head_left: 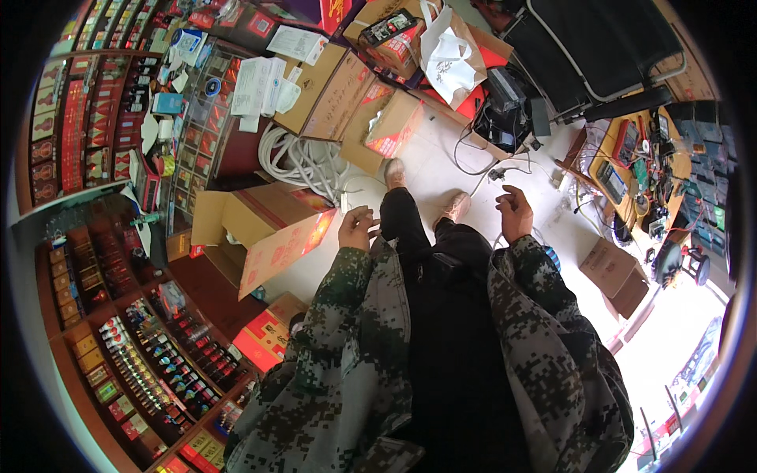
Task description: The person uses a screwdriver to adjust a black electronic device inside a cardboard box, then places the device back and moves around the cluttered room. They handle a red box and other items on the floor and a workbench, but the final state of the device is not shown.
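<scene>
Left hand point(357, 229) — right hand point(515, 213) — both half-curled.

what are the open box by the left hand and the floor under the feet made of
Open box: looks like corrugated cardboard, matte brown with red printed flaps folded outward. Floor: pale, smooth and slightly glossy, probably tile, though no joints show clearly.

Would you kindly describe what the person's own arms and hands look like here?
Both arms wear long, loose sleeves in a pixelated green, grey and brown camouflage cloth, reaching the wrists. The left hand and right hand are bare: no gloves, and no watch or rings can be made out.
</scene>
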`<state>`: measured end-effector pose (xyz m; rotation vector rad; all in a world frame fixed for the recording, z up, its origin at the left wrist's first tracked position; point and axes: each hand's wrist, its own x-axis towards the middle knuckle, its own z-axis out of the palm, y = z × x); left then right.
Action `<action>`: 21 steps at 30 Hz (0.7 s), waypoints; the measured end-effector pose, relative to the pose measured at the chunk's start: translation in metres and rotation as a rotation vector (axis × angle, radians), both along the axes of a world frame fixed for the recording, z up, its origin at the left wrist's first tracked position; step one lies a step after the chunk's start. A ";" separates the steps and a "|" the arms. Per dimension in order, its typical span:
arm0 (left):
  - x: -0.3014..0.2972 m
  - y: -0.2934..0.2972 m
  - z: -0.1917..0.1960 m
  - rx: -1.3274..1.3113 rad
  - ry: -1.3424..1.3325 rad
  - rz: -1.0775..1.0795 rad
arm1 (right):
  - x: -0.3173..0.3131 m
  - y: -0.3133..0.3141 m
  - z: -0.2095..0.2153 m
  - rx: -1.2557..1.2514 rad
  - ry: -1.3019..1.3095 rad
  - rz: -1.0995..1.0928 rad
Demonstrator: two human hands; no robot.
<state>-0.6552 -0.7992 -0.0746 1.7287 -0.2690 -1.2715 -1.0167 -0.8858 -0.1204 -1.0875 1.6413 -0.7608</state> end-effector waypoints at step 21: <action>0.124 -0.043 -0.053 0.046 0.106 -0.072 | 0.080 -0.022 0.020 0.087 0.097 -0.093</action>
